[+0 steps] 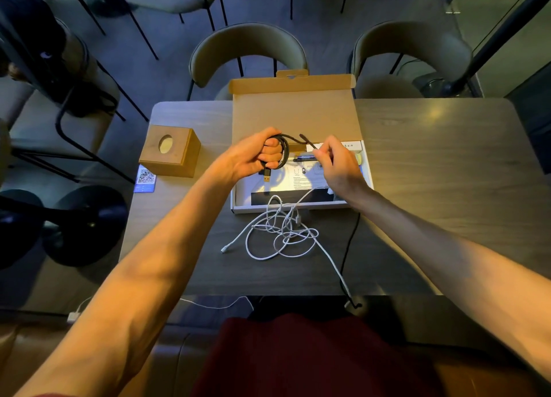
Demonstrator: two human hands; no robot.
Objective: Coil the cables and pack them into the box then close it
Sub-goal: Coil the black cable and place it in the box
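One wide-angle head camera looks forward and steeply down over the near edge of the worktop (432, 164), facing twelve o'clock. The left hand (253, 155) and right hand (340, 167) sit close below it at mid-frame, forearms entering from seven and five o'clock, with chairs (247, 48) at twelve o'clock.

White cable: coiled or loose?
Loose. The white cable lies in a tangle on the table in front of the box, one strand running over its front wall. The left hand and right hand hold the black cable.

Wood tissue box (170, 151) nr QR card (145, 178); chairs (247, 43) behind tbl (447, 158).
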